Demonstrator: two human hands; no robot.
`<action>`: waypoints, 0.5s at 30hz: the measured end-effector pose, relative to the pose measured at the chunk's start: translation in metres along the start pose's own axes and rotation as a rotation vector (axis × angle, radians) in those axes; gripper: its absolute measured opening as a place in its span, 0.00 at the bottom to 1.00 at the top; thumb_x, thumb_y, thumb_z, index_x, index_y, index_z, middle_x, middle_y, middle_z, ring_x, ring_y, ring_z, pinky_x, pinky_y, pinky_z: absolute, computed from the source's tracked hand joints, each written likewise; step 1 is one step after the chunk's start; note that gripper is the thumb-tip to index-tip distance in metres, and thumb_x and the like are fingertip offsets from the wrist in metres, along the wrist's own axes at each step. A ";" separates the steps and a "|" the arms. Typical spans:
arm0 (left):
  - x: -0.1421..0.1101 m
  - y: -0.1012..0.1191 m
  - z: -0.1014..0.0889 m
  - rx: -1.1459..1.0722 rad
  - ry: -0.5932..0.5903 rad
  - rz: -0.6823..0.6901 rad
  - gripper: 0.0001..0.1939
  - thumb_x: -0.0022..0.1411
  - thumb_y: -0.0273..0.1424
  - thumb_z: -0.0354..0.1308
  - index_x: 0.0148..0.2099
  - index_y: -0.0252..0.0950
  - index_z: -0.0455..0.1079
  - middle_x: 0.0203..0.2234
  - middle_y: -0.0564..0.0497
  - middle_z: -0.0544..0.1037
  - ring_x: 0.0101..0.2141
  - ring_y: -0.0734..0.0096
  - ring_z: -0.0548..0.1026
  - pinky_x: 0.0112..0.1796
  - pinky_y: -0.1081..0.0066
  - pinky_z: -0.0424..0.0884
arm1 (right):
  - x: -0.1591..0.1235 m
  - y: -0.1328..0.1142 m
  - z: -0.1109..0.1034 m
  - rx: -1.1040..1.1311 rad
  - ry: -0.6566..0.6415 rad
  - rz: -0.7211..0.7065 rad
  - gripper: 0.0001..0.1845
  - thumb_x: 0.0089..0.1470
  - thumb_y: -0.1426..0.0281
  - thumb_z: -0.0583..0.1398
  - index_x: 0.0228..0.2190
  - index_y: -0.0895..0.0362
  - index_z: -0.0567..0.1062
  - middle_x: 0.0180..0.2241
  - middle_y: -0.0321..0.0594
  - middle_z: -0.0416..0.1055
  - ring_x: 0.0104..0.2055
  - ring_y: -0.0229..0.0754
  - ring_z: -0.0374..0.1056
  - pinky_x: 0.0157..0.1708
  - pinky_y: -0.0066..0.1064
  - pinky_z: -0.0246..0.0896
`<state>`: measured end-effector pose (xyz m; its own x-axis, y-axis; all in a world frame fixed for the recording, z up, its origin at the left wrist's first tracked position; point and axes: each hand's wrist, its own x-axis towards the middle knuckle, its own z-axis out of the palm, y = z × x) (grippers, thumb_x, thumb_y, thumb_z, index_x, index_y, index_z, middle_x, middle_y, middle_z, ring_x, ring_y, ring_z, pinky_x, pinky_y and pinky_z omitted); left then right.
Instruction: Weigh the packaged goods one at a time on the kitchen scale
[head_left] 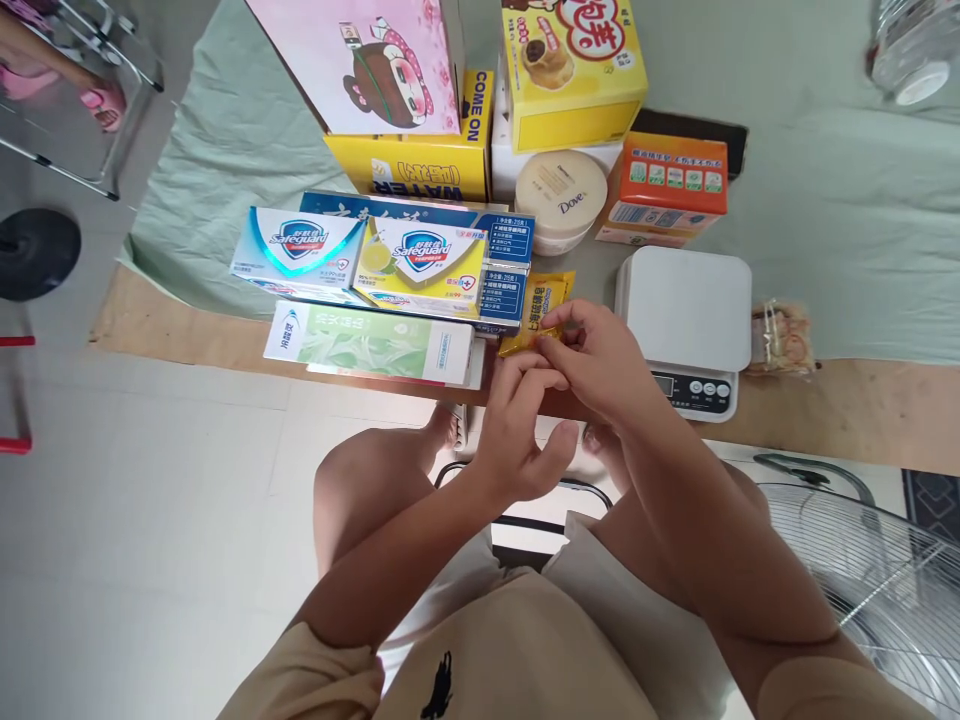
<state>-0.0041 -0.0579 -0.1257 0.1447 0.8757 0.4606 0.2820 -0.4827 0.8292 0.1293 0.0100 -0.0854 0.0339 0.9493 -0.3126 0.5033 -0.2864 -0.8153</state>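
Both my hands meet at the front edge of a low surface, over a small yellow packet [541, 300] with red print. My right hand [600, 360] pinches the packet's near edge with curled fingers. My left hand [517, 430] is just below it, fingers bent and touching the same packet edge, thumb sticking out. To the left of the packet lie two Safeguard soap boxes [360, 258] and a green-and-white toothpaste box [371, 345]. A white kitchen scale [686, 315] stands right of my hands.
Behind stand a Dove jar [561, 195], an orange box [666, 188], a yellow snack box [574, 70], a pink cartoon box [375, 65] and a yellow water carton [420, 165]. A wrapped snack [784, 338] lies right of the scale. A fan grille [877, 580] stands at the lower right.
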 end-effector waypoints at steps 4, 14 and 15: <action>0.002 0.008 0.008 -0.009 0.038 0.093 0.14 0.75 0.42 0.50 0.49 0.37 0.69 0.46 0.44 0.73 0.46 0.60 0.75 0.48 0.59 0.76 | -0.008 -0.001 -0.010 0.166 -0.070 0.035 0.08 0.53 0.66 0.63 0.37 0.53 0.75 0.31 0.36 0.77 0.30 0.40 0.71 0.33 0.35 0.67; 0.014 0.013 0.032 0.033 0.012 0.237 0.10 0.73 0.39 0.51 0.46 0.39 0.69 0.42 0.44 0.75 0.49 0.57 0.78 0.56 0.51 0.75 | -0.021 0.037 -0.073 0.278 0.270 -0.058 0.09 0.48 0.66 0.66 0.35 0.53 0.78 0.26 0.33 0.75 0.27 0.37 0.70 0.25 0.29 0.61; 0.015 0.012 0.036 0.024 0.000 0.236 0.10 0.73 0.38 0.52 0.46 0.39 0.69 0.43 0.44 0.75 0.49 0.57 0.77 0.54 0.53 0.76 | -0.020 0.043 -0.080 0.240 0.312 -0.053 0.09 0.49 0.67 0.66 0.36 0.53 0.78 0.25 0.33 0.74 0.26 0.37 0.69 0.25 0.29 0.61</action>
<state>0.0355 -0.0498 -0.1202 0.2087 0.7389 0.6407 0.2626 -0.6734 0.6911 0.2196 -0.0109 -0.0752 0.2930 0.9467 -0.1338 0.2964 -0.2230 -0.9286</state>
